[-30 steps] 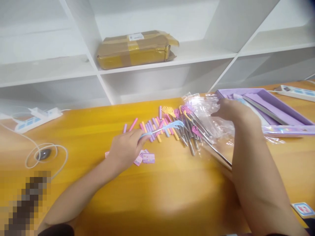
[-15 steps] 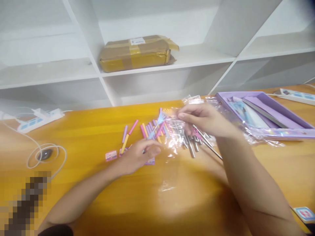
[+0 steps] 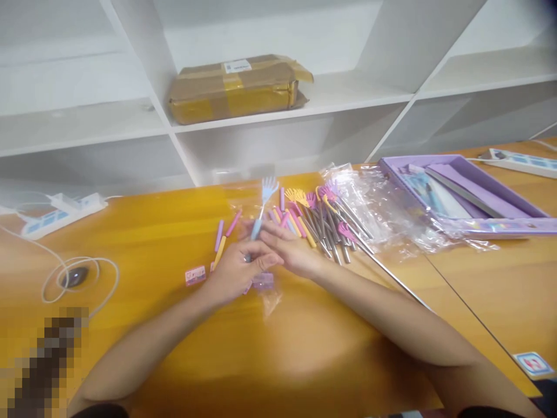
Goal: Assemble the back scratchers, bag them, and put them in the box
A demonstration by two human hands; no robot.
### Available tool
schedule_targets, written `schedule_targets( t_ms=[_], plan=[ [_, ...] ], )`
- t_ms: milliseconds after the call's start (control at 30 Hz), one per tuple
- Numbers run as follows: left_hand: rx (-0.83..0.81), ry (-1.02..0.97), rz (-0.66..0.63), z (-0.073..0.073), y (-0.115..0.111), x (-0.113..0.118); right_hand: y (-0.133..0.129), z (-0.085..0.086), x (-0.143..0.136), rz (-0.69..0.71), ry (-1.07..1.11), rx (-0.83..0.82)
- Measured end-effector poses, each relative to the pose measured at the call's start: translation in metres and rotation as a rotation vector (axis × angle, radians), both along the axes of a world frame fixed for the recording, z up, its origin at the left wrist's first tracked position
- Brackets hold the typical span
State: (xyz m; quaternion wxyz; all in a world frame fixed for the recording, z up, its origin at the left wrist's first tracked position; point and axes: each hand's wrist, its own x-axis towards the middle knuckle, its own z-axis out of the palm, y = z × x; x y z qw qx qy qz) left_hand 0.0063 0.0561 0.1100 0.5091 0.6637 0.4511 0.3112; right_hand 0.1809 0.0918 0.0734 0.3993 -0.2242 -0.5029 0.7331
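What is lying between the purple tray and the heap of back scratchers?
Crumpled clear plastic lies between the heap of back scratchers and the purple tray, as the head view shows.

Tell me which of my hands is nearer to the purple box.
Right. The right hand is to the left of the purple box, apart from it; the left hand is farther off, on the right hand's far side from the box.

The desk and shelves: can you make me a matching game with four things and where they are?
Things:
1. Cardboard box
2. Blue hand-shaped scratcher
3. Purple tray
4. Dark mouse

Places:
A. Right of the clear bags
B. Inside a loop of white cord
C. On the white shelf
D. In the left hand

Pairs: 1-C, 2-D, 3-A, 4-B
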Motion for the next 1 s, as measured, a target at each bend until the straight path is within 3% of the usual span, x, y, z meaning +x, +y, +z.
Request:
schedule_targets(
  t_ms=[100, 167, 300, 400, 533, 700, 900, 1000],
  plan=[
    [-0.02, -0.01, -0.07, 0.003, -0.004, 0.005, -0.001, 0.006, -0.002, -0.041, 0.033, -0.077],
    [0.05, -0.001, -0.047, 0.011, -0.003, 0.001, 0.004, 0.016, 0.005, -0.161, 0.045, -0.072],
    [0.323, -0.101, 0.22, 0.034, 0.007, -0.022, 0.018, 0.042, 0.029, -0.54, 0.153, -0.005],
    [0.41, -0.308, 0.381, 0.047, 0.012, -0.037, 0.012, 0.055, 0.036, -0.461, 0.064, 0.053],
    [0.45, -0.476, 0.473, 0.051, 0.008, -0.037, -0.015, 0.049, 0.017, -0.301, -0.194, 0.157],
    [0.42, -0.436, 0.386, 0.045, 0.003, -0.028, -0.03, 0.038, -0.003, -0.238, -0.243, 0.121],
    [0.344, -0.49, 0.365, 0.042, 0.007, -0.028, -0.02, 0.036, 0.001, -0.238, -0.168, 0.095],
    [0.327, -0.499, 0.277, 0.039, 0.009, -0.027, -0.018, 0.035, 0.002, -0.238, -0.155, 0.104]
  ],
)
